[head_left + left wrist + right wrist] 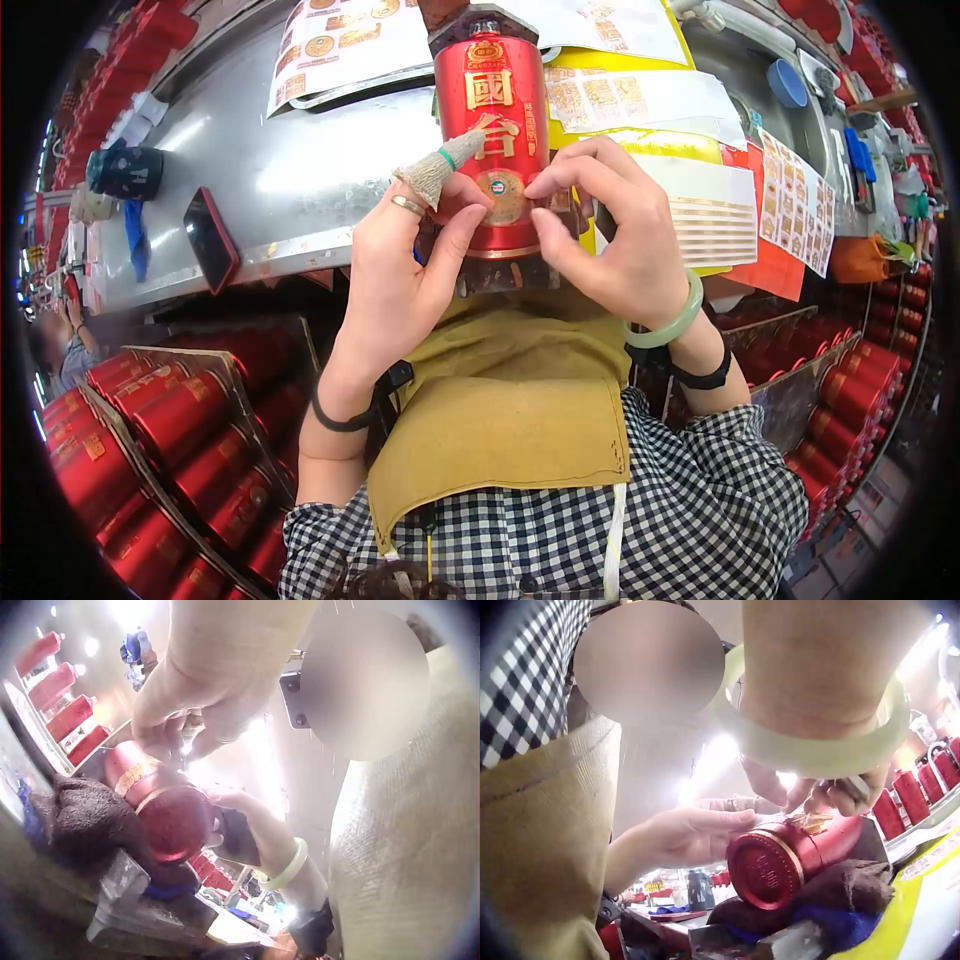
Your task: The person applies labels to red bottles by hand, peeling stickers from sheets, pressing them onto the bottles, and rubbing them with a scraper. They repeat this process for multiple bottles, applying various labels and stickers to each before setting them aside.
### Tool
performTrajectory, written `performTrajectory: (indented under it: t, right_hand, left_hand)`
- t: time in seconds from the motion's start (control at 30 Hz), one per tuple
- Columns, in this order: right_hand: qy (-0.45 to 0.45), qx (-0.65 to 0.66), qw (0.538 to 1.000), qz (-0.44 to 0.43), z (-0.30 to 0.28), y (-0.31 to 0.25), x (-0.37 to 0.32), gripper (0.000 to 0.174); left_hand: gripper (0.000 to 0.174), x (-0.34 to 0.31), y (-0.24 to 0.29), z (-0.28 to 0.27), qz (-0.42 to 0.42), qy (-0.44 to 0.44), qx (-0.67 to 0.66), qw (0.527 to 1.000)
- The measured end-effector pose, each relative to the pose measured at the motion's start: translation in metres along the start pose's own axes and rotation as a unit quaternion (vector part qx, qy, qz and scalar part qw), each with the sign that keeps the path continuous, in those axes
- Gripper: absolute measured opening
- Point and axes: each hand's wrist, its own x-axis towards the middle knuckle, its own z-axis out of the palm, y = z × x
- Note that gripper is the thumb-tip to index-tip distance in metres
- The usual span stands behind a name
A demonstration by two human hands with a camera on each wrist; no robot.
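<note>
A red bottle [487,110] with gold characters lies on its side, base toward me, on a dark brown cloth pad [862,881]. Near the base, a round gold label [508,198] with a small dark centre sits against the red surface. My left hand [405,245] pinches the label's left edge between thumb and finger; one of its fingers wears a beige cloth finger cover [432,178] with a green band. From the other side, my right hand [620,230] pinches the label's right edge with thumb and forefinger. The bottle's embossed base [763,871] shows in the right wrist view.
Printed sticker sheets [640,105] lie to the right and behind the bottle. A phone [211,240] and a dark jar [125,170] are on the metal table [300,190] at left. Crates of red bottles [190,420] flank me on both sides.
</note>
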Motion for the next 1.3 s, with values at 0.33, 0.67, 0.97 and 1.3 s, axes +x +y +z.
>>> performTrajectory:
  t: [0.33, 0.67, 0.97, 1.3]
  right_hand:
    - [0.025, -0.027, 0.999, 0.039, 0.005, -0.015, -0.006, 0.02]
    - [0.065, -0.095, 0.993, -0.017, 0.015, -0.009, -0.011, 0.023]
    - [0.082, -0.129, 0.987, -0.051, 0.022, -0.006, -0.009, 0.022]
    - [0.064, -0.137, 0.987, -0.045, 0.017, -0.01, -0.009, 0.021]
  left_hand:
    - [0.049, -0.004, -0.002, 0.002, -0.011, -0.004, -0.03, 0.999]
    - [0.056, -0.004, -0.004, 0.008, -0.019, -0.003, -0.061, 0.998]
    - [0.048, -0.004, -0.003, 0.006, -0.015, -0.004, -0.047, 0.999]
    - [0.05, -0.003, -0.006, 0.003, -0.019, -0.013, -0.048, 0.999]
